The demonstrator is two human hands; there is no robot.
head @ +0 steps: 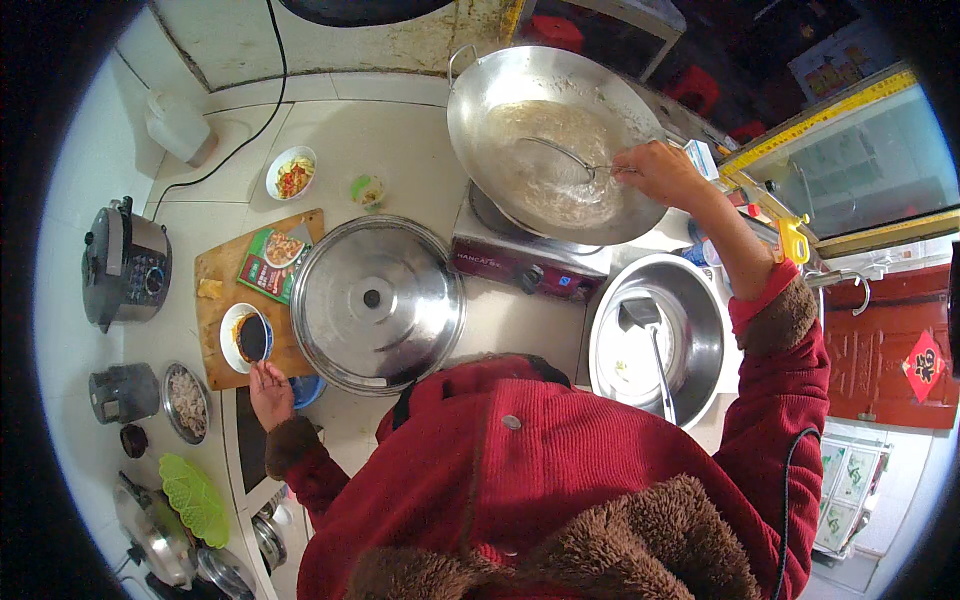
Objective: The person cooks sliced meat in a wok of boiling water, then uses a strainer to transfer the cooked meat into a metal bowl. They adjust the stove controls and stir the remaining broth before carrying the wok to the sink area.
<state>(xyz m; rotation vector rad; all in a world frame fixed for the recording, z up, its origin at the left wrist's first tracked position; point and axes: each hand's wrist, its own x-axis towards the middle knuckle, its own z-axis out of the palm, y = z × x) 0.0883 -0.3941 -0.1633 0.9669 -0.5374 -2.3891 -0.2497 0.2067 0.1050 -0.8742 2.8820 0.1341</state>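
Observation:
My right hand [651,174] grips the handle of a metal ladle or skimmer [559,148]; its head is over the wok [480,97]. Cloudy, bubbling liquid [540,120] lies in the wok, which sits tilted on a gas stove [487,259]. At the left, my left hand [271,394] has its fingertips at the near rim of a white bowl [231,337] holding dark sauce [252,339]. Whether the fingers grip that rim cannot be told. The bowl stands on a wooden cutting board [210,300] beside a green seasoning packet [274,259].
A large metal lid [375,300] lies between board and stove. Right of it, a steel basin [709,345] holds a spatula [652,330]. A bowl of chopped seasonings [292,176], a meat bowl [186,401], an electric cooker [127,266] and a black cable [281,82] are around the counter.

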